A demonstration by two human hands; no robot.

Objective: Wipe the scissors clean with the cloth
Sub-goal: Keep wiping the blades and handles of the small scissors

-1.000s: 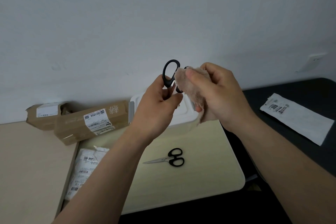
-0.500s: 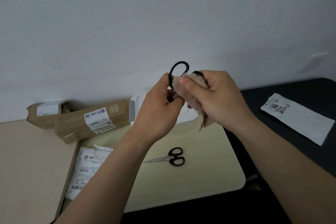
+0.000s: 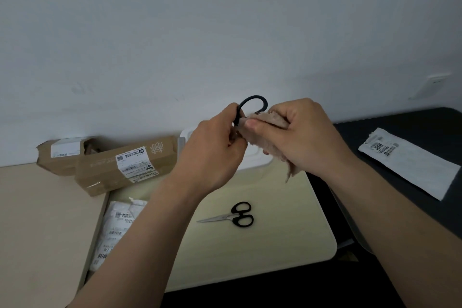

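Observation:
I hold a pair of black-handled scissors [image 3: 252, 102] up in front of the wall. Only one handle loop shows above my fingers; the blades are hidden. My left hand [image 3: 215, 147] grips the scissors just below that loop. My right hand [image 3: 300, 135] holds a beige cloth [image 3: 265, 132] bunched against the scissors, thumb pressing on top, a cloth tail hanging below the palm. A second pair of black-handled scissors [image 3: 232, 216] lies on the pale yellow tabletop [image 3: 287, 220], blades pointing left.
A white lidded box [image 3: 257, 157] sits behind my hands by the wall. Two brown cardboard parcels [image 3: 125, 165] lie at the left, a white mailer bag [image 3: 117, 227] below them. Another white bag [image 3: 410, 160] rests on the dark surface at right.
Both hands have sunk lower with the held scissors. The cloth has slid across the handles, covering the second loop. The scissors on the table have not moved.

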